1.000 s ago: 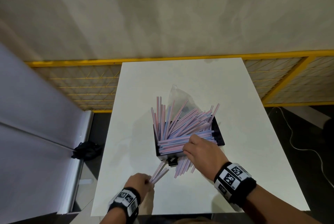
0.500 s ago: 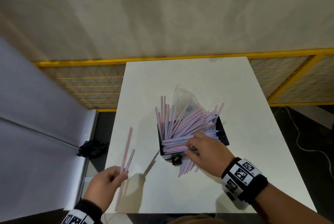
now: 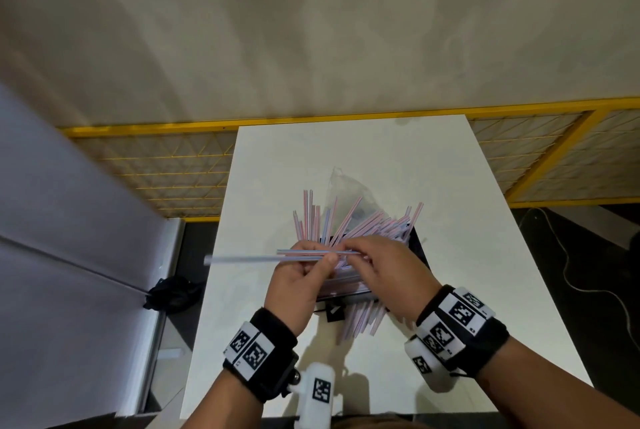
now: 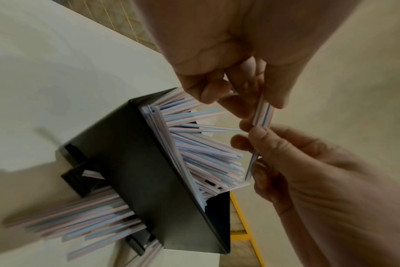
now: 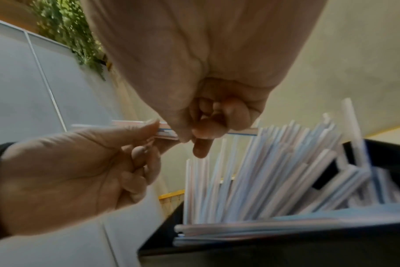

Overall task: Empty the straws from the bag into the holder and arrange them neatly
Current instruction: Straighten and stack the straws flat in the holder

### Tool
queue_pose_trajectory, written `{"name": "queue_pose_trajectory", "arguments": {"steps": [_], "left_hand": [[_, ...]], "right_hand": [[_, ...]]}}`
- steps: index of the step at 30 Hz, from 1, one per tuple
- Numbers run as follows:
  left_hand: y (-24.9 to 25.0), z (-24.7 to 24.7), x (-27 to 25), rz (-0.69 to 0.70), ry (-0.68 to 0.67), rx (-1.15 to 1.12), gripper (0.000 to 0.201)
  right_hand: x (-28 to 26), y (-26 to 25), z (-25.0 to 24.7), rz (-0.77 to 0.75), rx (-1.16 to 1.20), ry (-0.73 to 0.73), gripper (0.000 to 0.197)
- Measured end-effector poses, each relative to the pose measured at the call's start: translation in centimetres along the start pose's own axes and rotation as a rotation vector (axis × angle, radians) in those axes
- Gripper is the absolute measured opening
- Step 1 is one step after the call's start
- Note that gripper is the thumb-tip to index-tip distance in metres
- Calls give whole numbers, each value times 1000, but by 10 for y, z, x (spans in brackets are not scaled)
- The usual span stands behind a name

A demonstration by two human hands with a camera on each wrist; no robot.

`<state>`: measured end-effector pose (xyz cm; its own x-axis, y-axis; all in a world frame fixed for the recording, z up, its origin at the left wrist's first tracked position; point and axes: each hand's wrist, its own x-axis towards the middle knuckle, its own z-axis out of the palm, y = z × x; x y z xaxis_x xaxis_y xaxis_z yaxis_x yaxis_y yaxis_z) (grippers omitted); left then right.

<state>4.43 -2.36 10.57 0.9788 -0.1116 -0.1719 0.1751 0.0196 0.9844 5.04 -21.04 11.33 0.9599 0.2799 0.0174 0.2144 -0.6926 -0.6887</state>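
Note:
A black holder (image 3: 420, 252) stands mid-table, crammed with pink and blue striped straws (image 3: 367, 224) that fan out untidily. A clear bag (image 3: 349, 186) lies behind it. More straws (image 3: 363, 319) stick out on the table at the holder's near side. My left hand (image 3: 325, 260) pinches a few straws (image 3: 263, 257) level above the holder, their ends pointing left. My right hand (image 3: 349, 250) pinches the right end of that same bunch. The wrist views show the bunch (image 4: 263, 113) (image 5: 164, 133) between both hands' fingertips, above the holder (image 4: 137, 162).
The white table (image 3: 346, 151) has bare surface around the holder. A yellow mesh fence (image 3: 156, 169) runs behind it and a grey partition (image 3: 69, 221) stands at the left. A black bundle (image 3: 173, 292) and a cable (image 3: 588, 290) lie on the floor.
My left hand has carried its few straws from the table's left edge to above the holder. My right hand has left the pile in the holder and now pinches that bunch.

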Motion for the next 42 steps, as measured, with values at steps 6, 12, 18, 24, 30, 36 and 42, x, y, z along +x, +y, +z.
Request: {"name": "queue_pose_trajectory", "arguments": {"steps": [6,12,18,24,30,36,42], "left_hand": [[-19,-9,6,-103,38,-73,9],[-34,-14,11,-142,128,-53,24],[-42,-21,12,164,67,746,25],[-50,-17,16,248,-104,1217,51],[-62,0,36,291,-278,1391,34],[-67,12,38,174,-366,1254,43],[-64,23,37,226,-403,1245,27]], "right_hand": [[-7,46,1,113,-213,-143,27],[-18,64,7,178,-229,-195,38],[-15,49,-4,146,-107,48,35],[-15,43,-20,132,-129,147,25],[-19,59,-10,30,-288,-151,44],[-19,76,12,98,-431,-334,75],[-10,82,26,149,-534,-385,72]]}}
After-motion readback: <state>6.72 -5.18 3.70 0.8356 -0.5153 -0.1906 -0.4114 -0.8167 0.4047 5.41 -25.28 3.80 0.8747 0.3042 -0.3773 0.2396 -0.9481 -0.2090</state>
